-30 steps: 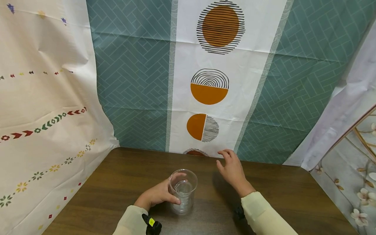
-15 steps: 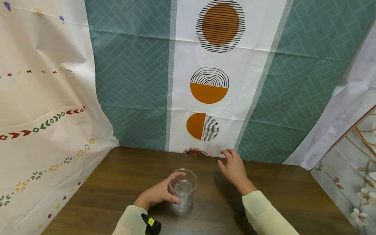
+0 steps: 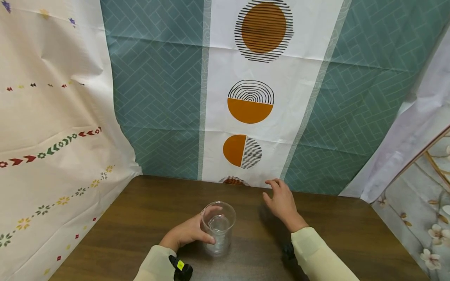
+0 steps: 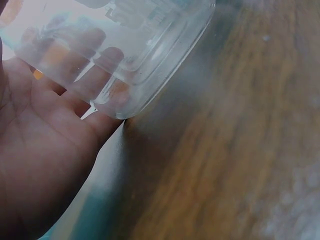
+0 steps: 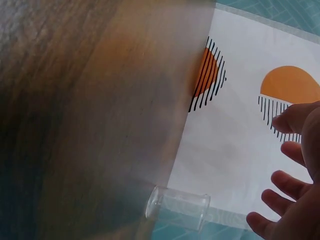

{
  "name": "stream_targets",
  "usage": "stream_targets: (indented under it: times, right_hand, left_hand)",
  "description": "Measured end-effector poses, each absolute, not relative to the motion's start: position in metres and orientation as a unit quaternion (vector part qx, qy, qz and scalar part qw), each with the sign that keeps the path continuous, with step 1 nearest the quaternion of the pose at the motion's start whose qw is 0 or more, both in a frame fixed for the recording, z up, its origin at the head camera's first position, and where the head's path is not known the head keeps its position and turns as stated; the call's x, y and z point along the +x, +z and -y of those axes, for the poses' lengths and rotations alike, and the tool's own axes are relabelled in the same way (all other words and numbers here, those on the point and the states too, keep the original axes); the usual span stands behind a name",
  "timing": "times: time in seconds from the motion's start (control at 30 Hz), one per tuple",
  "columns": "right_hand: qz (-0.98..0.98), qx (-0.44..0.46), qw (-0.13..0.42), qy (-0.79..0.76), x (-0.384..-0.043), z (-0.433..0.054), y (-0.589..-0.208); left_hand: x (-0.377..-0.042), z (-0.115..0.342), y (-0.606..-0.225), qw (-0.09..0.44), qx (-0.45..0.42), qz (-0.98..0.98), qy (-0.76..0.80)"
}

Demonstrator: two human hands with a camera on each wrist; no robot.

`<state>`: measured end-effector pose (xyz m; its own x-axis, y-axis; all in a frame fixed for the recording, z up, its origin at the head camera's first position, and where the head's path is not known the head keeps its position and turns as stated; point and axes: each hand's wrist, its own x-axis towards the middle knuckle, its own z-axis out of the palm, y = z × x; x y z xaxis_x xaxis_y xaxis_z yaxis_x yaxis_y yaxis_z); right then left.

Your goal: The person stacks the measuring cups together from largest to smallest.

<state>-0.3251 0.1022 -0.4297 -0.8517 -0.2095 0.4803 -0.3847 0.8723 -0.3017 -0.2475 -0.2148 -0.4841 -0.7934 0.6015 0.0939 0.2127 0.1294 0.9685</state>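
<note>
A clear plastic cup [image 3: 225, 238] stands upright on the brown table [image 3: 154, 226]. My left hand [image 3: 190, 232] grips it from the left, thumb on the near side, fingers behind and seen through the wall. Faint raised markings show on the cup [image 4: 145, 55] in the left wrist view. Within it, a ring lies below the rim. My right hand [image 3: 281, 201] is held near the table's back edge, fingers loosely bent and spread, holding nothing. In the right wrist view, a small clear vessel [image 5: 180, 206] appears beyond the fingers [image 5: 285, 182]; the head view does not show it.
A patterned cloth [image 3: 165, 105] hangs behind the table's back edge, with a white strip of orange and black circles in its middle. A cream cloth [image 3: 52, 175] borders the left side. Floral cloth [image 3: 422, 218] hangs at the right.
My right hand has shifted slightly to the right. My left hand stays on the cup, which keeps its place.
</note>
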Motion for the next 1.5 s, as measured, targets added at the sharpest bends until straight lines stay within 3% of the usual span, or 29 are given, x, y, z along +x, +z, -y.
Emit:
stream_targets:
  times: [1.5]
  right_hand:
    - [0.968,0.101,0.117,0.196,-0.337,-0.13,-0.446]
  left_hand:
    - [-0.248,0.214,-0.486,0.156,0.291,-0.726,0.604]
